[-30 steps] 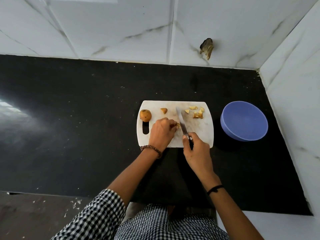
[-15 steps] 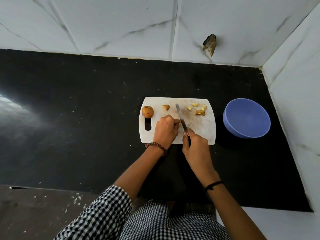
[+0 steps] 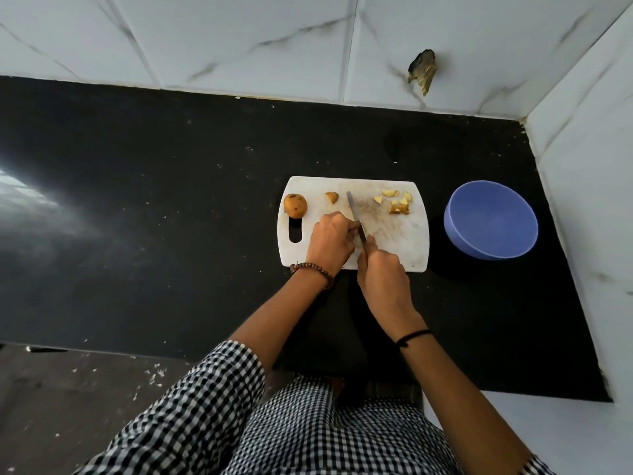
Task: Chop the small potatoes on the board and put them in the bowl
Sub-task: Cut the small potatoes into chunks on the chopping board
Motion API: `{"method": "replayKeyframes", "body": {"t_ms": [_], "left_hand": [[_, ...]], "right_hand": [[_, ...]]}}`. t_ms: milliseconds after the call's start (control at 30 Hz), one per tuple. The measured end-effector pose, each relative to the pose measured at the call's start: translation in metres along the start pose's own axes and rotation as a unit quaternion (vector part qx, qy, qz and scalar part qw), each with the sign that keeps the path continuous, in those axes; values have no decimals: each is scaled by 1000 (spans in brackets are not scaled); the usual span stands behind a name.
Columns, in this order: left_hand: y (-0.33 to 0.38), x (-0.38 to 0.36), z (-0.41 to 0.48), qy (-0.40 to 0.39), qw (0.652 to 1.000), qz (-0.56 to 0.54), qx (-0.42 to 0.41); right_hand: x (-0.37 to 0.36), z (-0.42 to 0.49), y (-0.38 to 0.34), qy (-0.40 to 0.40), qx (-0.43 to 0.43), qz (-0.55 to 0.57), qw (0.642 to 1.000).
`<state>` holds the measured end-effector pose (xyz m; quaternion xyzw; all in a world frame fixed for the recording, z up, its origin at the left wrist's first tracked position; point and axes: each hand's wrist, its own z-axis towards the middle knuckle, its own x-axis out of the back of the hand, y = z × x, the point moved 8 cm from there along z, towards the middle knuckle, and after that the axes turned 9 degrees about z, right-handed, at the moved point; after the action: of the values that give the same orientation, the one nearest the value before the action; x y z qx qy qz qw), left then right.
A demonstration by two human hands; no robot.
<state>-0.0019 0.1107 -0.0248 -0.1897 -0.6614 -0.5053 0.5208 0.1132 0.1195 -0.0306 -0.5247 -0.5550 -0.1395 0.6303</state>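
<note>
Fingers (image 3: pixel 345 225) left of knife (image 3: pixel 352 207) perhaps hide potato piece.

Board (image 3: pixel 394 241) is scuffed, stained white plastic; bowl (image 3: pixel 493 221) smooth matt blue plastic; counter (image 3: pixel 171 200) glossy speckled black stone; tiles (image 3: pixel 239 39) glossy, marble-veined; knife (image 3: pixel 354 212) blade dull metal; sleeve (image 3: pixel 205 406) checked cloth.

Whole potato (image 3: pixel 295 205) + cut pcs (image 3: pixel 399 209) on board (image 3: pixel 394 241), blue bowl (image 3: pixel 479 249) beside
</note>
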Motion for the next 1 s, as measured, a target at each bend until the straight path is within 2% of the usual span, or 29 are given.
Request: {"method": "replayKeyframes", "body": {"t_ms": [167,633,867,1000], "left_hand": [[-3,-2,1,-10,1000,-15,22],[-1,1,-3,8,999,-20,23],[0,-4,-3,-10,1000,-18,4],[-2,-4,0,-1,1000,-18,16]], "right_hand": [[-2,-26,10,-6,7,-27,1000],[33,-69,26,-31,-24,8,999],[57,-62,30,32,4,109,994],[53,-32,28,35,-11,159,987]]}}
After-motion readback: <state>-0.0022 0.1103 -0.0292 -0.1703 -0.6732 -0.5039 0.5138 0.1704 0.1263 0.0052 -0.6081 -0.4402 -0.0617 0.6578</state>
